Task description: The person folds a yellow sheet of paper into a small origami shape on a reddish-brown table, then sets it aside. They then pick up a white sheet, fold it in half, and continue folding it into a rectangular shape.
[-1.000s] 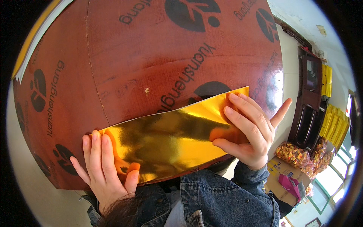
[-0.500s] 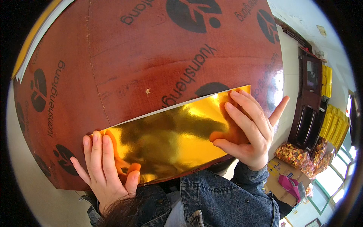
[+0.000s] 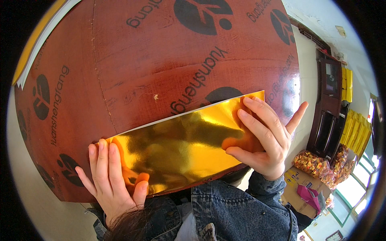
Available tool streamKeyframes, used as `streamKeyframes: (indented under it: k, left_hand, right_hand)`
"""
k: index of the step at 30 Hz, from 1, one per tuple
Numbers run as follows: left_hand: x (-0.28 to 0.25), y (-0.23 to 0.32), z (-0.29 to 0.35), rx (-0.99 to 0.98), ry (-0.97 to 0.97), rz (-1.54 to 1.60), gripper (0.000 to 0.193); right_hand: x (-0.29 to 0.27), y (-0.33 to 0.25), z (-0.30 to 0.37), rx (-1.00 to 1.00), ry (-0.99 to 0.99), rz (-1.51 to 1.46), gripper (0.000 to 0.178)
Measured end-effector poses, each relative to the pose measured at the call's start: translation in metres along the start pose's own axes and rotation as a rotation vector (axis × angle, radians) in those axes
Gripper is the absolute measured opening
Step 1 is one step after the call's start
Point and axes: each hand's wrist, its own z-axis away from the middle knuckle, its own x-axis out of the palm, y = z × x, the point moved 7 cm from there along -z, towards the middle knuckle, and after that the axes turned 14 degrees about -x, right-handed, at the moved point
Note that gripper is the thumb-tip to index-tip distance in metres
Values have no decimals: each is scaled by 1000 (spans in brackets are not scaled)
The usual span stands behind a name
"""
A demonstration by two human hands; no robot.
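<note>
A strip of shiny gold foil paper [image 3: 173, 146] with a white edge along its far side lies at a slant near the front of the reddish-brown board [image 3: 140, 60]. It looks folded over. On its left end rests my left hand [image 3: 110, 176], fingers stretched to the far edge and thumb on the foil. My right hand [image 3: 267, 138] lies on the other end, fingers spread along the far corner, with the little finger lifted off to the side. Both hands are open and touch the paper from above, gripping nothing. Their reflections show in the foil.
Yellow and white sheets [image 3: 38, 40] stand at the far left edge of the board. To the right, on the floor, are a dark wooden cabinet [image 3: 329, 80], yellow bundles [image 3: 356, 132], clear bags of colourful pieces [image 3: 311, 164] and a cardboard box [image 3: 295, 193] with a pink item [image 3: 309, 197].
</note>
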Motion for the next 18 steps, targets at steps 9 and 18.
streamKeyframes:
  k: [9,18]
  left_hand:
    - [1,0,0,-4,-4,-3,77]
    - [0,0,1,1,10,4,75]
  right_hand:
    - [0,-1,0,-14,13,-22,54]
    - [2,-1,-2,-41,-34,-30,56]
